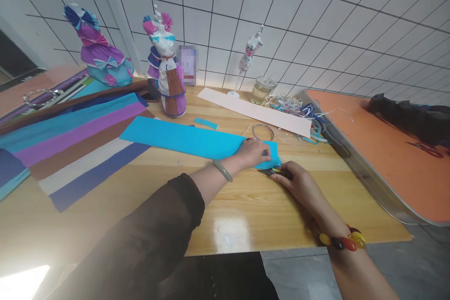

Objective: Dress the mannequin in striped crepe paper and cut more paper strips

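Note:
A long bright blue strip of crepe paper lies slantwise across the wooden table. Near its right end my left hand rests on it, fingers curled and pressed together on the paper. My right hand is closed round a black pointed tool with yellow marks, just at the strip's lower right corner. The tool's tip points left along the paper's near edge; the fingers hide most of its handle, so its exact kind is unclear. Past the left hand lie a thin wire ring and a small blue scrap.
Several coloured paper strips fan out at left. Two dressed mannequins and a bare small one stand at the back. A pale strip, a glass cup and tangled scraps lie behind; an orange-topped surface is at right.

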Demonstrator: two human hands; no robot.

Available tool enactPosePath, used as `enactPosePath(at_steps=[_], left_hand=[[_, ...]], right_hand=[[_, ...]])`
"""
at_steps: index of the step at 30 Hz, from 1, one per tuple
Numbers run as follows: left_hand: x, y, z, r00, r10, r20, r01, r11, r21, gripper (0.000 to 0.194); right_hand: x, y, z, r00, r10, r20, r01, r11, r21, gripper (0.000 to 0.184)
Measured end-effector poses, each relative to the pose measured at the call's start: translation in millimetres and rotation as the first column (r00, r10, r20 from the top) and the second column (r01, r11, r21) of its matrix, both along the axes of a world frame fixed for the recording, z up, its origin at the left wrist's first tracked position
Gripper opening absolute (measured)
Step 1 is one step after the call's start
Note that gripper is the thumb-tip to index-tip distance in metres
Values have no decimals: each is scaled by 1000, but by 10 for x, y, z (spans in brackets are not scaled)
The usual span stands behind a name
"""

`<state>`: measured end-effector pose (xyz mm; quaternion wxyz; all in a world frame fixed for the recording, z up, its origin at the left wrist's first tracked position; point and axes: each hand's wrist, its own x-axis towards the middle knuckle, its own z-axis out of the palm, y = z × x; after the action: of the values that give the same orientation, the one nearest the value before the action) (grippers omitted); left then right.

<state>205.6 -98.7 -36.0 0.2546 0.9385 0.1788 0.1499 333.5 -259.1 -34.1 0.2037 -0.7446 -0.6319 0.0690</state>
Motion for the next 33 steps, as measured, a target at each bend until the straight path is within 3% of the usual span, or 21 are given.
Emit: enactPosePath(at_steps=[33], left_hand=[[34,17,-76,1000,-8,25,7,1000,26,16]], right_hand=[[-137,152,25,995,83,57,-86,995,53,33]])
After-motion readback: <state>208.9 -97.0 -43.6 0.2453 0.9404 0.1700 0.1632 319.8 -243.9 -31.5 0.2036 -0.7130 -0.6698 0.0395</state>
